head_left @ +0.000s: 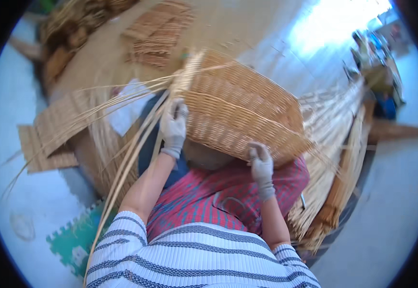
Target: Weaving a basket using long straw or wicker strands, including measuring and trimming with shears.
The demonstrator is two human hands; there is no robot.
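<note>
A tan woven wicker basket [240, 113] lies tilted across my lap. My left hand [174, 127], in a pale work glove, is closed on its left end, where long loose strands [137, 158] fan out to the left and down past my forearm. My right hand [260, 165], gloved as well, grips the basket's near lower edge with its fingers folded over. Motion blur softens the fingers and the weave. Under the basket is a red and blue patterned cloth [199, 197] over my lap.
Bundles of pale strands [329, 129] lie on the floor to the right. Woven mats [158, 31] rest at the far side, with flat cardboard-like pieces [57, 125] and a white sheet [128, 108] on the left. A green foam mat [77, 235] is at lower left.
</note>
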